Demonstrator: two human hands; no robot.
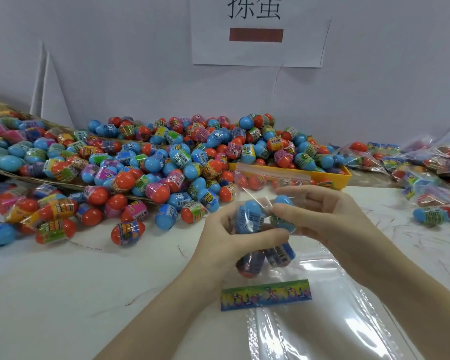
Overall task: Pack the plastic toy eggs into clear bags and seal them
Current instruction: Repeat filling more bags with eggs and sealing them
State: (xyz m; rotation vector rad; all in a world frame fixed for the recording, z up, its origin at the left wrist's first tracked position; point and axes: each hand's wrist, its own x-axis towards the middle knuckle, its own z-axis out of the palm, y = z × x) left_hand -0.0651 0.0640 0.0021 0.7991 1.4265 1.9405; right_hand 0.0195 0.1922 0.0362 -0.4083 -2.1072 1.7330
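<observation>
Fingers of both hands curl round a clear bag (266, 224) of eggs held above the table (89, 294).

Left hand (226, 240) grips the bag from the side and below, its thumb across the front under a blue egg (250, 216); right hand (320, 214) pinches the bag's right side beside a second blue egg (283, 201), its fingers reaching left over the plastic. Two more eggs (265, 258) hang low in the bag, and its open top (273, 175) stands up behind the hands. Flat bags (320, 320) with a coloured card (266, 294) lie on the table just under the wrists. Beyond, a loose heap of eggs (146, 162) spills off cardboard (63, 184) and over a yellow tray (346, 175). Filled bags (411, 162) are piled at far right, and a paper sign (260, 32) hangs on the wall.
</observation>
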